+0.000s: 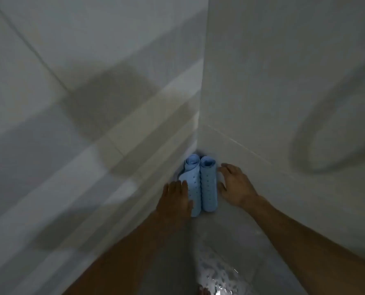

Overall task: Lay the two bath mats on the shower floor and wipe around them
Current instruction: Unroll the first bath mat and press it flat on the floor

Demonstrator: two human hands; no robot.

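Two light-blue perforated bath mats stand rolled up, side by side, in the shower corner: the left roll (193,182) and the right roll (208,184). My left hand (175,201) lies against the lower left side of the left roll, fingers spread over it. My right hand (234,186) is beside the right roll with its fingers apart, close to it or just touching; no grip shows. Both forearms reach in from the bottom of the view.
Pale tiled walls (92,103) meet at the corner behind the rolls. The wet shower floor (215,273) glistens near the bottom. A curved shadow lies across the right wall (326,133). The picture is dim and blurred.
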